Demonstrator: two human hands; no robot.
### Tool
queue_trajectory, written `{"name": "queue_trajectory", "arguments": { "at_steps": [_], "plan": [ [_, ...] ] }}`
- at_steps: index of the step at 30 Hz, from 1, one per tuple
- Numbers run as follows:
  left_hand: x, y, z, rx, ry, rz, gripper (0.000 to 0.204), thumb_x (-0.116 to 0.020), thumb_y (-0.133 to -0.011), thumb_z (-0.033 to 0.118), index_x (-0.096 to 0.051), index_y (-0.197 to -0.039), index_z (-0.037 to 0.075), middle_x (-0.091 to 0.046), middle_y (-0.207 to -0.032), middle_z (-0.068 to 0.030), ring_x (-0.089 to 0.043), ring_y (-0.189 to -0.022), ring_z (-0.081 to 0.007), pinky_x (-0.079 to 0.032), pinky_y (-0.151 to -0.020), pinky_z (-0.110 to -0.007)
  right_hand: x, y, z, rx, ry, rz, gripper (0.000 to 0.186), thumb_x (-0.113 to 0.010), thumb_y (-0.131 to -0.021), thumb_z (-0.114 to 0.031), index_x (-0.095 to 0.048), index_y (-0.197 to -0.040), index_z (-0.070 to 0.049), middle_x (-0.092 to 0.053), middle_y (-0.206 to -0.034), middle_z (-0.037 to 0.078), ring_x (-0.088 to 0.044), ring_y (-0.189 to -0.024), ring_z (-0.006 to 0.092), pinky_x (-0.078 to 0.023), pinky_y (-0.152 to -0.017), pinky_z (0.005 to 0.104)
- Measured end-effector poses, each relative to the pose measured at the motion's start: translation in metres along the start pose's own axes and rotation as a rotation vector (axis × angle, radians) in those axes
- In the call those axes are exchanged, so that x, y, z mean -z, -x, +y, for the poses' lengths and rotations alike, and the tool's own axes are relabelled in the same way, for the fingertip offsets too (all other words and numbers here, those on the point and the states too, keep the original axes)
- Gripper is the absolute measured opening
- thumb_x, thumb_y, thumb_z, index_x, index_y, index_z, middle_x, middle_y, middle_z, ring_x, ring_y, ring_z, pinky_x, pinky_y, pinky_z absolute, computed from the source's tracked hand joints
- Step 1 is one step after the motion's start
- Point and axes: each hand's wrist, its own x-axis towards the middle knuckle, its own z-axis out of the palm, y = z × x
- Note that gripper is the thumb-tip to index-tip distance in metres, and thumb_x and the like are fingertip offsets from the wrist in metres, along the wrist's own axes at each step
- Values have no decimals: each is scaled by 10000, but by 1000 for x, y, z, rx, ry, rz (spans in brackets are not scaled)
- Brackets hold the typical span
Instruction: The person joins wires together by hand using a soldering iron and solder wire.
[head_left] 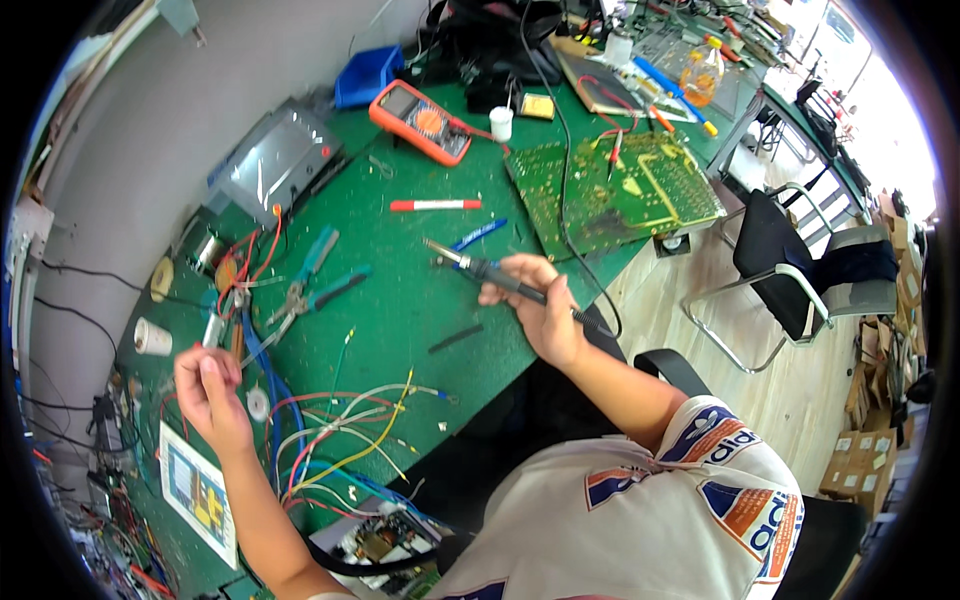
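My right hand (543,308) is wrapped round the dark handle of a soldering iron (492,274). Its metal tip points to the upper left, over the green bench, close to a blue pen (482,233). On the left, my left hand (212,395) has its fingers pinched together. A narrow pale piece (212,330) shows just past the fingertips; whether they hold it I cannot tell. Pliers with teal and black handles (318,252) lie to the right of that hand. Loose coloured wires (335,425) spread between my forearms.
A large green circuit board (600,205) lies at the right edge, under the iron's black cable (566,150). Farther back are an orange multimeter (424,122), a grey box-shaped device (275,165), a blue bin (368,78) and a red-and-white marker (436,205). A chair (780,260) stands right.
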Motion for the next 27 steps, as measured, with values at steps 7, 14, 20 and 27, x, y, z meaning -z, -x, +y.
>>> {"name": "queue_trajectory", "arguments": {
  "at_steps": [7, 14, 20, 27],
  "plan": [
    [12, 2, -2, 51, 43, 79, 126, -483, -1041, 165, -497, -1005, 44, -349, -649, 27, -300, -549, -69, -280, -497, -249, -2, 0, -1, -70, -209, 14, 721, -268, -1037, -567, -443, -1366, 51, -624, -1196, 230, -608, -1098, 314, -446, -991, 437],
    [21, -2, 1, -7, 183, 165, 147, -467, -1008, 122, -415, -884, 63, -344, -737, -7, -301, -608, -95, -257, -530, -267, 4, 1, 2, -56, -209, 0, 552, -395, -1045, -461, -510, -1259, 35, -633, -1088, 179, -608, -1004, 268, -455, -943, 429],
    [19, -4, 5, -137, 17, 358, 128, -451, -1027, 136, -454, -924, 59, -421, -785, -24, -343, -668, -107, -295, -573, -272, 0, 5, 4, -39, -25, 44, 243, -583, -1001, -220, -580, -1105, -1, -621, -947, 85, -579, -869, 156, -477, -812, 316],
    [28, 1, 10, -309, -212, 427, 162, -477, -1047, 178, -469, -996, 25, -512, -850, -69, -431, -727, -141, -373, -634, -284, -2, 7, 4, -55, 2, 75, 190, -621, -965, -133, -583, -1098, -3, -620, -967, 95, -593, -855, 171, -481, -768, 316]
  ]
}}
